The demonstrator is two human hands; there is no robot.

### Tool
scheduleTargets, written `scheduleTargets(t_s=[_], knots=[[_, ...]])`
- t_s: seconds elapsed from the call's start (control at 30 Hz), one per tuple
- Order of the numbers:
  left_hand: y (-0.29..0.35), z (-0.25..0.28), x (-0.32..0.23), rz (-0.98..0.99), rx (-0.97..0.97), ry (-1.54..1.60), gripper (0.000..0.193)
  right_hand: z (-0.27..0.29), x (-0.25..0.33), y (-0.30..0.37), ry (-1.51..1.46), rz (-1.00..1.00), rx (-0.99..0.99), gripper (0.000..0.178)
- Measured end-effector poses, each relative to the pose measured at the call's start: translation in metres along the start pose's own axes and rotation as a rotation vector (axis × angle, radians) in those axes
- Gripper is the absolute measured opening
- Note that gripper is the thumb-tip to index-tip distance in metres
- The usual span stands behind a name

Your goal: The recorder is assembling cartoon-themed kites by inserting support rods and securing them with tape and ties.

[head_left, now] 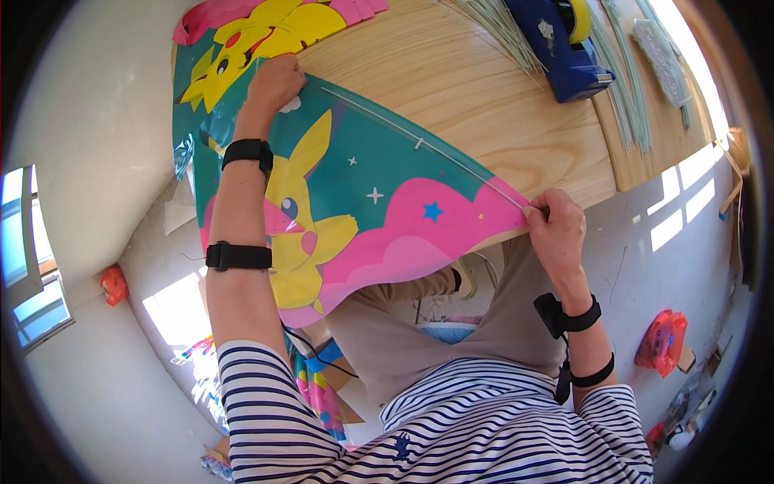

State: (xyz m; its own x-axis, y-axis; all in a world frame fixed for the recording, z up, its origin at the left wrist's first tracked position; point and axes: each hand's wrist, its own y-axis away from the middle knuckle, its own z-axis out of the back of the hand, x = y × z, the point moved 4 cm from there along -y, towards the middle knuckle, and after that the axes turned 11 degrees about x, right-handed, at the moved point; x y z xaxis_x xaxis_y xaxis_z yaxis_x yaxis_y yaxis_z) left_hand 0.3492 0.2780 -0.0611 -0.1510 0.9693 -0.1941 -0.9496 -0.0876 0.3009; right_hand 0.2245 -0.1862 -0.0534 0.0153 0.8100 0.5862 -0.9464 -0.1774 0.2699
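A triangular kite sail (375, 234), green and pink with a yellow cartoon figure, lies partly on the wooden table and hangs over its near edge above my lap. Along its far slanting edge runs a thin pale rod (451, 165). At the rod's right end, my right hand (558, 226) is closed in a pinch on the pink corner of the sail. My left hand (276, 84) is closed at the sail's far left corner, by the rod's other end. Its fingertips are partly hidden. Black straps circle both forearms.
More printed kite sails (266, 32) lie at the table's far left. Thin rods (508, 36) and a blue tape dispenser (556, 60) with yellow tape are at the far right. Beyond them are further rods (633, 105) and a clear plastic box (661, 64). A red bag (661, 343) sits on the floor.
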Motion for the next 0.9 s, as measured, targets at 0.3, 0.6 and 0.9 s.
scheduleTargets(t_s=[0.3,0.6,0.9], knots=[[0.027,0.004,0.005,0.188,-0.224,0.100,0.028,0.001,0.002,0.000,0.004,-0.007,-0.004,0.011],[0.110,-0.042,-0.056,-0.255,-0.343,0.001,0.052,0.001,0.000,0.001,0.010,-0.063,0.016,0.009],[0.106,-0.047,-0.050,-0.215,-0.276,0.005,0.066,0.008,-0.003,-0.003,-0.016,-0.165,0.114,0.015]])
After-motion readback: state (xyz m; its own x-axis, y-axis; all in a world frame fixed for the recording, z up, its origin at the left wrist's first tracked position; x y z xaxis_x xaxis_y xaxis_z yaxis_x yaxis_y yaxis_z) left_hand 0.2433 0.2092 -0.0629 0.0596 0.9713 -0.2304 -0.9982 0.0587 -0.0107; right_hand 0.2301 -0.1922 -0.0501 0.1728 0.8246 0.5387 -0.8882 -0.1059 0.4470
